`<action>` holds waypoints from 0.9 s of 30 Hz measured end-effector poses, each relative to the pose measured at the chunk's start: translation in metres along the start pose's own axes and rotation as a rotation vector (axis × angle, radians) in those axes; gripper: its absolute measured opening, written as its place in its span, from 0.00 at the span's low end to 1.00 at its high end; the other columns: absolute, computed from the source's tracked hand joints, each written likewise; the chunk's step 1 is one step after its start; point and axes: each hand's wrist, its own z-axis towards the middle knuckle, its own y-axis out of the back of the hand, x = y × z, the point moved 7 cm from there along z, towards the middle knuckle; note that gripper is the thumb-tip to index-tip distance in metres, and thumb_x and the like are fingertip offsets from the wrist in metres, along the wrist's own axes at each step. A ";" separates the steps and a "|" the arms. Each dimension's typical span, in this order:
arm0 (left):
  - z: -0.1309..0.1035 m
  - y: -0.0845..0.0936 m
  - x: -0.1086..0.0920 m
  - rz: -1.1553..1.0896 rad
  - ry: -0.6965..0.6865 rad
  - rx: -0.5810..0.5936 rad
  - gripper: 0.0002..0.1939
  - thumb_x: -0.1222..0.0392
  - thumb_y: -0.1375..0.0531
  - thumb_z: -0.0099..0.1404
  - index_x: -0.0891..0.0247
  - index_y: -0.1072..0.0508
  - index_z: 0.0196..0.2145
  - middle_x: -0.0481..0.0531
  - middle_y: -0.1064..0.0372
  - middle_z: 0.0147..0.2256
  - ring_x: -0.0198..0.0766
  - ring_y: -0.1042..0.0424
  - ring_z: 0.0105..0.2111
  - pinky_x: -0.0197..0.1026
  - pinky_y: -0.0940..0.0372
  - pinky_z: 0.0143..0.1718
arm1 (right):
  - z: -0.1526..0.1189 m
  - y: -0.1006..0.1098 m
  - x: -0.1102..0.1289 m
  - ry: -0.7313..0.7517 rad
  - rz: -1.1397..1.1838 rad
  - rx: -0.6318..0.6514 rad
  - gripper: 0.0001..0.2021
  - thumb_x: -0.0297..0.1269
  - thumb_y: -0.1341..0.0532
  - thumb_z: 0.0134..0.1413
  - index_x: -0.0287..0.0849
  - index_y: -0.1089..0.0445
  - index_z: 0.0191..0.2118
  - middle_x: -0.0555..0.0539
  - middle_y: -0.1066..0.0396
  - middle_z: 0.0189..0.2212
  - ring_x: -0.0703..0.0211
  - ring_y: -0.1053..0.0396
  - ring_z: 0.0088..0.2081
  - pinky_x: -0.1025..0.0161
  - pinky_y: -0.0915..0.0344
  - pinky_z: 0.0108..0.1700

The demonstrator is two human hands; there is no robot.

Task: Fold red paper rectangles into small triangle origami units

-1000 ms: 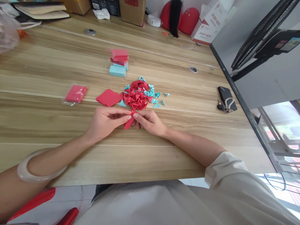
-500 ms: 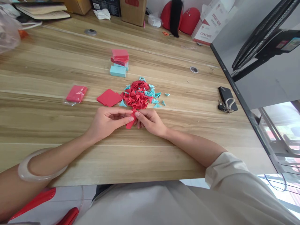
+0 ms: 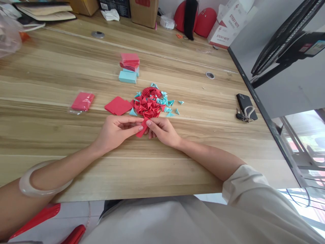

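Between my two hands is a narrow red slip of folded paper, tilted, its lower end free. My left hand pinches it from the left with thumb and fingers. From the right, the thumb and fingers of my right hand are closed on its upper part. Just beyond my fingertips lies a heap of folded red paper triangles, with light blue folded triangles around its right side. A ring of joined red pieces rests at the heap's far side. Loose red paper sheets lie left of the heap.
A wrapped red paper pack lies at the left. Stacked red packs and a light blue pack stand farther back. Keys with a black case are at the right. Cardboard boxes and a sticky-note box line the back.
The red paper slip has tilted and shows a little shorter below my thumbs. My left thumb has shifted slightly left along it; my right hand is nearly still.
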 end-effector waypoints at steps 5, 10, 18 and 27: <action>0.000 0.000 0.003 -0.017 0.039 -0.016 0.15 0.56 0.31 0.50 0.62 0.20 0.37 0.52 0.21 0.33 0.38 0.24 0.31 0.36 0.26 0.33 | 0.000 0.001 -0.001 0.002 -0.002 0.007 0.22 0.51 0.49 0.61 0.36 0.33 0.28 0.49 0.31 0.23 0.70 0.36 0.22 0.71 0.38 0.26; -0.001 0.000 0.004 -0.018 0.038 -0.022 0.15 0.55 0.31 0.49 0.62 0.20 0.35 0.52 0.21 0.32 0.39 0.23 0.31 0.37 0.26 0.34 | 0.000 0.001 -0.003 -0.007 -0.026 0.011 0.23 0.52 0.50 0.61 0.36 0.33 0.28 0.50 0.33 0.21 0.70 0.37 0.22 0.70 0.38 0.26; 0.000 0.000 0.003 -0.009 0.005 -0.011 0.12 0.56 0.32 0.51 0.61 0.20 0.34 0.51 0.21 0.32 0.38 0.24 0.30 0.36 0.26 0.33 | 0.000 0.000 -0.002 -0.002 0.002 0.017 0.23 0.52 0.49 0.61 0.36 0.33 0.28 0.49 0.32 0.24 0.70 0.36 0.23 0.70 0.38 0.27; 0.000 0.000 0.000 -0.012 0.004 -0.006 0.12 0.57 0.31 0.50 0.62 0.20 0.34 0.51 0.21 0.31 0.37 0.24 0.29 0.36 0.26 0.33 | 0.000 -0.001 0.000 -0.017 0.008 0.012 0.23 0.53 0.48 0.59 0.36 0.33 0.28 0.48 0.30 0.25 0.70 0.36 0.23 0.70 0.37 0.26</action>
